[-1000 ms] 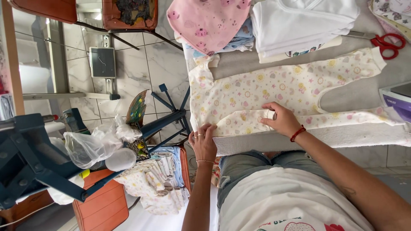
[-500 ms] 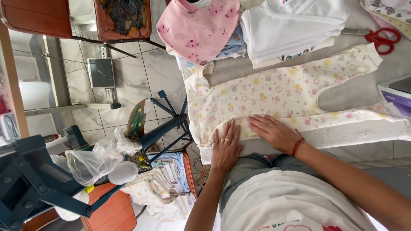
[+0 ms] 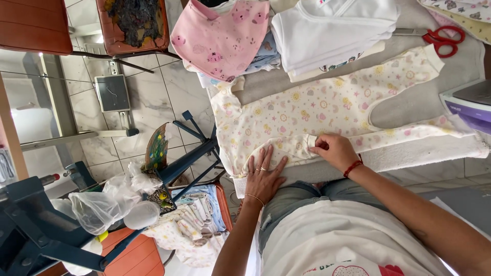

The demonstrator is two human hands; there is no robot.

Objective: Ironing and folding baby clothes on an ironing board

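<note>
Since half a second ago the right hand (image 3: 333, 151) has curled from lying flat into a pinch on the folded sleeve of the baby romper (image 3: 327, 110), while the left hand (image 3: 264, 174) has slid a little nearer to the body and now lies flat, fingers spread, on the garment's lower edge. The romper, cream with small yellow and pink prints, lies spread across the grey padded surface (image 3: 409, 110), legs pointing toward the far end, one sleeve turned in over the chest. The right thumb and fingers close narrowly on that sleeve's cuff, seemingly to set the fold in place; the open left palm appears to pin the cloth so it does not slip while the fold is drawn.

Beyond the romper, at the surface's far edge, lies a pink bib (image 3: 220, 36) on a small heap of clothes, with a folded white garment (image 3: 332, 30) beside it. Red-handled scissors (image 3: 442, 38) lie near the romper's feet, well apart from both hands. A purple and white machine (image 3: 468, 105) stands at the right edge. On the tiled floor (image 3: 169, 97) below are a clear plastic bag (image 3: 102, 207) and a pile of more baby clothes (image 3: 192, 222).
</note>
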